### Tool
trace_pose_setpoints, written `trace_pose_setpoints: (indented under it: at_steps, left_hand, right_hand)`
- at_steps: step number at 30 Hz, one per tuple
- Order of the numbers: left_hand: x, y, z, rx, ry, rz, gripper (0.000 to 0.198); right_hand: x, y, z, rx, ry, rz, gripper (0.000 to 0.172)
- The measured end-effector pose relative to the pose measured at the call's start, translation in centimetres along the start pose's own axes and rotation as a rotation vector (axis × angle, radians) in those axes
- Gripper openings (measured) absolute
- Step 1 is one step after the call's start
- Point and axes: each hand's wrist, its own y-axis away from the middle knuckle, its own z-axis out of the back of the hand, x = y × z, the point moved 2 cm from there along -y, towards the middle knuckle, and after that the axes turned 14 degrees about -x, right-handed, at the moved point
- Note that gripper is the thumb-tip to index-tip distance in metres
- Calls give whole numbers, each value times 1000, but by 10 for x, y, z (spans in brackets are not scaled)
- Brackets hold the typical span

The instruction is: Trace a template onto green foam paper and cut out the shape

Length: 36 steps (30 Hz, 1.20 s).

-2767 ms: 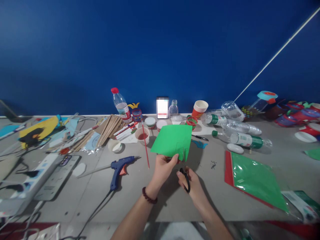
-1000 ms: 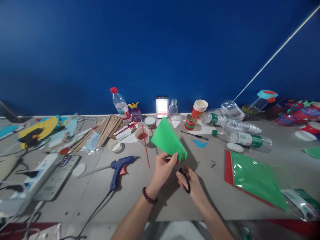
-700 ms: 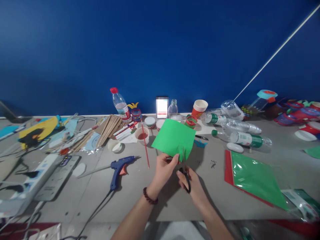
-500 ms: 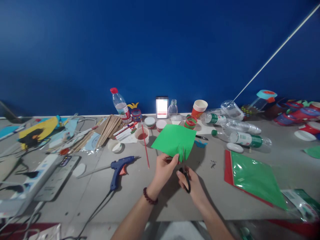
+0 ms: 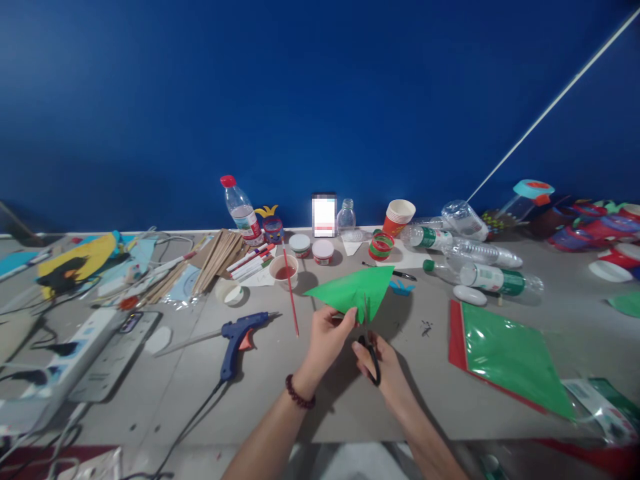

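A bright green sheet of paper (image 5: 345, 290) is held above the grey table, its far edge tipped so it looks like a narrow wedge. My left hand (image 5: 330, 337) pinches the sheet's near edge between thumb and fingers. In my right hand (image 5: 383, 370) is a pair of scissors (image 5: 371, 357) with black handles, thumb and fingers at the loops. The scissor blades point away from me and lie over the paper's near right part, beside my left fingertips. Whether the blades are fully closed is hard to see.
Left lie a blue hot glue gun (image 5: 243, 337), a red paintbrush (image 5: 291, 293) across a paper cup (image 5: 283, 270), and a power strip (image 5: 75, 363). Behind stand jars (image 5: 323, 252) and a phone (image 5: 325, 217). Plastic bottles (image 5: 500, 278) and packaged green sheets (image 5: 515, 353) are on the right.
The far part of the green paper has dipped, so the sheet looks narrower and uncovers a jar and the pen behind it. Both hands stay almost in place.
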Motion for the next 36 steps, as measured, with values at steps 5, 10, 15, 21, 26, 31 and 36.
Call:
trace_pose_setpoints:
  at_steps: [5,10,15,21,26,31,36]
  left_hand:
    - [0,-1,1,7,1,-4,24]
    - [3,-1,0,6,24,-1,24]
    - [4,-2,1,-7,9,-18,24]
    - [5,-2,2,9,8,-68,19]
    - [6,-3,4,23,-13,-102,18]
    - [8,-4,5,21,-39,-128,20]
    - [7,-4,4,24,-55,-138,20]
  right_hand:
    - [2,0,-1,15,-21,11,46]
    - [-5,-3,-1,15,-27,-2,49]
    - [-7,-3,0,19,-16,-1,48]
    - [1,0,-2,18,-28,-18,49]
    - [5,2,-2,2,-25,-30,50]
    - [5,2,-2,2,-17,-28,51]
    - [3,1,-2,11,-20,-27,51]
